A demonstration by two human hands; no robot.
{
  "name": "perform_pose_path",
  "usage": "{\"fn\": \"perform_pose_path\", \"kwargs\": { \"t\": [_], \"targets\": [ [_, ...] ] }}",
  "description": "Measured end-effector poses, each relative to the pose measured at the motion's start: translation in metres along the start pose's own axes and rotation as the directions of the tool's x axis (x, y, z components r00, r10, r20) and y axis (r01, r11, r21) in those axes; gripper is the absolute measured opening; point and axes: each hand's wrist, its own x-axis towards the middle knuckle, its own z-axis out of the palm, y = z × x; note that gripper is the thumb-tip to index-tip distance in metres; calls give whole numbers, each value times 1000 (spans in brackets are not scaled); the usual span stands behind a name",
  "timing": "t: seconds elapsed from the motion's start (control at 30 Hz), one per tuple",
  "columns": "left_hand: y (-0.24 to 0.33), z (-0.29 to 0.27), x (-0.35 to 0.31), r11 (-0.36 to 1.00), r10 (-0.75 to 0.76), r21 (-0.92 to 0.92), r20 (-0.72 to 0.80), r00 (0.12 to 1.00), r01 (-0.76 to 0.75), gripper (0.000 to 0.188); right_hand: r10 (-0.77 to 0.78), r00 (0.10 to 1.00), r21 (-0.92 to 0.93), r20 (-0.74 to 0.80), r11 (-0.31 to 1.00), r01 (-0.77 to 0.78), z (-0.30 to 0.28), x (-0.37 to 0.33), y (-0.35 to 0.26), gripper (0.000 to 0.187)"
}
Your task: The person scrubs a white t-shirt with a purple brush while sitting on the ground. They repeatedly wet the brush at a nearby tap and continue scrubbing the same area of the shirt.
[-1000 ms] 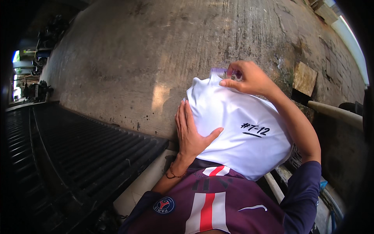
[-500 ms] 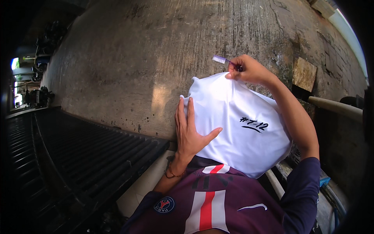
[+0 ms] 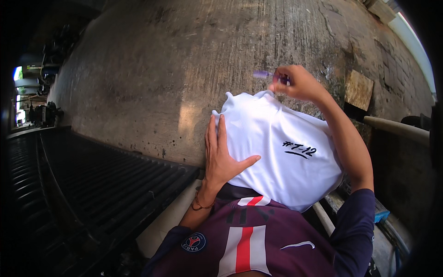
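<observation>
A white cloth (image 3: pixel 277 157) with black handwriting is spread over my lap, its far edge wrinkled. My left hand (image 3: pixel 223 157) lies on the cloth's left side with fingers stretched out and thumb apart. At the far edge, my right hand (image 3: pixel 295 82) is closed round a purple toothbrush (image 3: pixel 261 74) with pale bristles, which points left beyond the cloth. Its thumb and fingertips are at the raised cloth edge; the brush is slightly blurred, and whether the fingers also pinch the cloth is hard to see.
Rough, stained concrete floor (image 3: pixel 152 60) stretches ahead. On the left stands a black slatted panel (image 3: pixel 115 180). A square stone slab (image 3: pixel 359 90) and a pale pipe (image 3: pixel 397 128) are at the right, with dark machinery (image 3: pixel 46 113) at the far left.
My right hand, with the toothbrush, has shifted slightly and turned at the cloth's far edge, where the folds have changed shape. My left hand stays spread on the cloth.
</observation>
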Motion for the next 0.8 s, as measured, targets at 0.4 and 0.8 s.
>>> {"fn": "perform_pose_path", "kwargs": {
  "t": [0.4, 0.8],
  "targets": [
    [3, 13, 24, 999, 38, -3, -107, 994, -38, 96, -599, 801, -108, -12, 797, 594, 16, -15, -52, 14],
    [0, 16, 19, 1000, 16, 13, -95, 995, -15, 104, -814, 581, -344, -9, 548, 762, 57, -46, -62, 20]
  ]
}}
